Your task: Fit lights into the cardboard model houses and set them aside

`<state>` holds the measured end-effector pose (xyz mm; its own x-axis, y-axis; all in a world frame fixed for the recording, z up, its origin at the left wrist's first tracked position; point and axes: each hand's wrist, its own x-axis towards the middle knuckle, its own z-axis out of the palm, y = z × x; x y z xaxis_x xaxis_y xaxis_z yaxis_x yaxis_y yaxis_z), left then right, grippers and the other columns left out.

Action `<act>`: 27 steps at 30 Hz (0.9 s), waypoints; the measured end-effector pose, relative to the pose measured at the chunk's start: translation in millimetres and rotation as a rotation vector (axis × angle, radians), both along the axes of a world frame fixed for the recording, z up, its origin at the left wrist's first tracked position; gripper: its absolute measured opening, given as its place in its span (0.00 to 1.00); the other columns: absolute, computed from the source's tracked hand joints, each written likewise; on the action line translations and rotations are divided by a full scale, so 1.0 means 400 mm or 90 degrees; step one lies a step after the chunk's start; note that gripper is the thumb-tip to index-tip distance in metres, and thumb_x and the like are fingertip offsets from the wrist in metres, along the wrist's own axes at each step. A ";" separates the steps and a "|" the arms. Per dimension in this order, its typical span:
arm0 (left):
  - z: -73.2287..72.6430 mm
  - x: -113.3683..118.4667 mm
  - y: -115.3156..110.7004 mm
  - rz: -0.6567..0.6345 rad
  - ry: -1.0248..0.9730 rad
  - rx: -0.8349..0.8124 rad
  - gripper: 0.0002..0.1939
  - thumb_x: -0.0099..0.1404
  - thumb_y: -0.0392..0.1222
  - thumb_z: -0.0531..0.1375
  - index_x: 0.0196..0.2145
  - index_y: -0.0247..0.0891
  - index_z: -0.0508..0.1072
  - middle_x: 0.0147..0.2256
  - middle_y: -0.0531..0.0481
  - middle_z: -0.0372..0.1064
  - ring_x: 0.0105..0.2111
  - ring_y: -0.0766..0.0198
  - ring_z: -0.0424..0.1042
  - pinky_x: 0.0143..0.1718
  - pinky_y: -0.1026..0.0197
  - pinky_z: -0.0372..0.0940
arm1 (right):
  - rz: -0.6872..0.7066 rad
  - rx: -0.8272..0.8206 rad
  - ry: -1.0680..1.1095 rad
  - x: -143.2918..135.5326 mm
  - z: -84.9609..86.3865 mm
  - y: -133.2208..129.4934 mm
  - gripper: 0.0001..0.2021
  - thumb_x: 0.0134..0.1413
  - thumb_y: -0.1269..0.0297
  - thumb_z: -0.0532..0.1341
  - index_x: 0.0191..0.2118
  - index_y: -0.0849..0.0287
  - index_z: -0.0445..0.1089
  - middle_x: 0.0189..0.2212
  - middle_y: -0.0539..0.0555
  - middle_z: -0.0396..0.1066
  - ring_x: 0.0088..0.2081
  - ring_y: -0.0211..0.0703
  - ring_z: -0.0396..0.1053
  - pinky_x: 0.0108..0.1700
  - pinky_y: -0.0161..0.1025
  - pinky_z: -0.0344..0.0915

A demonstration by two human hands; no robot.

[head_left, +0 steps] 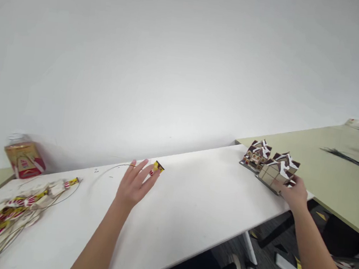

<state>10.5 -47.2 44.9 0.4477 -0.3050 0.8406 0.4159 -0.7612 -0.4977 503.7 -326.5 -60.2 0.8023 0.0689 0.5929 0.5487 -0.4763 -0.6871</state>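
My left hand (136, 183) is over the middle of the white table, thumb and forefinger closed on a small yellow piece with red-and-white stripes (158, 167). A thin dark wire (109, 169) curves leftward from behind these fingers. At the table's right end my right hand (293, 192) grips a miniature house (271, 175) with a brown, snow-white-patched roof and beige walls. Its fingertips are partly hidden behind the house. Close beside that one stands a second miniature house (256, 156) with lit-looking windows and the same roof.
A tangled heap of similar striped yellow pieces with wires (14, 211) lies on the white table (187, 208) at left. Behind it stands a red-and-gold jug (25, 159). A pale green table (333, 167) adjoins at right, bearing a bundle of dark wires (350, 158).
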 end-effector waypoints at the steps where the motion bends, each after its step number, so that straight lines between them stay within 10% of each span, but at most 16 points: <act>1: -0.019 0.002 0.005 -0.001 0.009 -0.009 0.17 0.53 0.28 0.67 0.41 0.37 0.73 0.41 0.43 0.71 0.49 0.54 0.71 0.54 0.46 0.64 | 0.002 -0.005 0.066 -0.013 0.006 0.002 0.27 0.27 0.53 0.71 0.38 0.61 0.69 0.30 0.62 0.71 0.24 0.45 0.66 0.27 0.45 0.60; 4: -0.065 -0.007 0.027 0.003 0.007 -0.044 0.17 0.55 0.28 0.66 0.43 0.37 0.72 0.41 0.43 0.71 0.49 0.54 0.71 0.54 0.46 0.65 | -0.002 -0.033 0.141 -0.095 0.024 0.010 0.32 0.29 0.52 0.72 0.44 0.60 0.69 0.33 0.62 0.72 0.29 0.52 0.69 0.31 0.49 0.63; 8: -0.094 -0.019 0.052 0.025 -0.002 -0.092 0.16 0.58 0.31 0.64 0.44 0.40 0.72 0.42 0.44 0.71 0.50 0.55 0.70 0.55 0.45 0.64 | 0.034 -0.111 -0.115 -0.267 0.038 0.035 0.28 0.41 0.51 0.67 0.49 0.59 0.70 0.34 0.61 0.72 0.35 0.57 0.69 0.38 0.52 0.65; 27: -0.104 -0.025 0.037 0.007 -0.027 -0.127 0.15 0.59 0.32 0.64 0.45 0.37 0.71 0.42 0.44 0.71 0.48 0.57 0.71 0.54 0.45 0.65 | 0.570 -0.188 -0.589 -0.740 0.079 0.442 0.25 0.55 0.76 0.52 0.59 0.59 0.61 0.51 0.59 0.69 0.53 0.52 0.63 0.54 0.51 0.63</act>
